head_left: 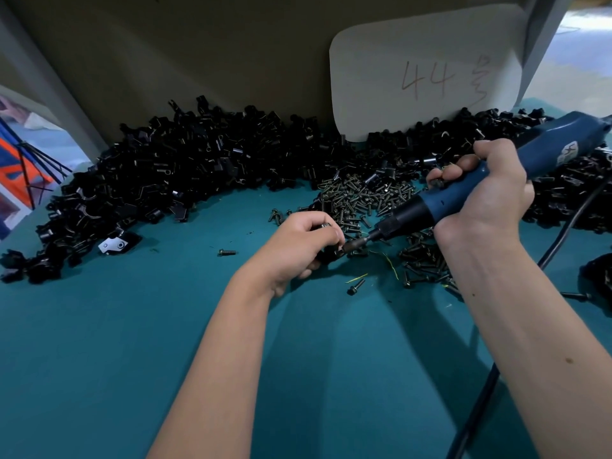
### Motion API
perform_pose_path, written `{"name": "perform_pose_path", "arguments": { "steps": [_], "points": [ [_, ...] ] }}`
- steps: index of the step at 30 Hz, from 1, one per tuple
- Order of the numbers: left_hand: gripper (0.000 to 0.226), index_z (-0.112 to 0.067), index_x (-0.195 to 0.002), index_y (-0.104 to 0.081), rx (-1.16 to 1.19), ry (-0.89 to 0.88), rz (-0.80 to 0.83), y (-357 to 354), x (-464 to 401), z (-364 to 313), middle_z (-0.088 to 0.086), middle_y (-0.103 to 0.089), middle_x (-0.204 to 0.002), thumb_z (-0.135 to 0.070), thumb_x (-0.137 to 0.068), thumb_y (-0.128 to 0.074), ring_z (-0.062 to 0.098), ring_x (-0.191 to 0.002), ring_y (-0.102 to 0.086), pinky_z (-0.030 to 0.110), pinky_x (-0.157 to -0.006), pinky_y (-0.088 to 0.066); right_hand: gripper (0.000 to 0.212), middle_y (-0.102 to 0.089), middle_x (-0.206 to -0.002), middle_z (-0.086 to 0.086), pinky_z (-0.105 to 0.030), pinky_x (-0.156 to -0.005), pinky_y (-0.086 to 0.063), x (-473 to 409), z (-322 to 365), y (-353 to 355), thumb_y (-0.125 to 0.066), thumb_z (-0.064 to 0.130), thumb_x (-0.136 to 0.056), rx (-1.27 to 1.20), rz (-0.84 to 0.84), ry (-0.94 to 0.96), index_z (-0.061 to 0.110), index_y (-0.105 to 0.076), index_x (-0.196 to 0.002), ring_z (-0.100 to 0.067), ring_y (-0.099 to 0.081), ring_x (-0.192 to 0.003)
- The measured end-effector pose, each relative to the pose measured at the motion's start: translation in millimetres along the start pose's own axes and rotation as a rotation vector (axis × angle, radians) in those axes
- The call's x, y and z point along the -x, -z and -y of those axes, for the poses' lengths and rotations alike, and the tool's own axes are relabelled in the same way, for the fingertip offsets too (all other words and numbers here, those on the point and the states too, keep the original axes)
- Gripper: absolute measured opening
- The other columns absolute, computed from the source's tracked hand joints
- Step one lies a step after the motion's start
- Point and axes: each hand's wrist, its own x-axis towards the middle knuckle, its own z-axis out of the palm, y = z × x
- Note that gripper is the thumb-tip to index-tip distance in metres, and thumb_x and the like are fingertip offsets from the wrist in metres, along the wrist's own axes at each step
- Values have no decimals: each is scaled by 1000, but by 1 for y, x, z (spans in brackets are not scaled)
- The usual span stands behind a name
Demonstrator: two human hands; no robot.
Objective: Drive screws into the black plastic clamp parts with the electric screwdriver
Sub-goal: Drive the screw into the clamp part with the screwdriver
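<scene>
Gripping a black plastic clamp (326,255), left hand (303,246); right hand (490,193) clutches cylindrical blue screwdriver (463,193).

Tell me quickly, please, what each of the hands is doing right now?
Left hand: curled round a black clamp part, holding it on the table.
Right hand: gripping the screwdriver, bit at the part.

Bare forearms — no sleeves, gloves
</scene>
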Motion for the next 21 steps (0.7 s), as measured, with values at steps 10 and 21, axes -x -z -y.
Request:
{"name": "perform_pose_path", "arguments": {
  "steps": [10,21],
  "points": [
    [22,-20,-75,-66,25,56,17,-1,-4,-3,-6,-49,-57,-9,-91,-56,9,-41,-26,14,-42,-17,21,-46,-61,-4,-33,-55,-47,0,1,-1,-60,-1,-86,20,28,8,10,-44,-93,-17,-43,-48],
    [20,-15,-78,-68,140,168,51,-3,-8,2,-1,-49,-60,-7,-92,-57,9,-44,-25,14,-38,-15,30,-44,-66,-4,-33,-57,-49,-7,-4,9,-60,2,-90,36,58,-69,9,-38,-110,-17,-42,-50]
  ]
}}
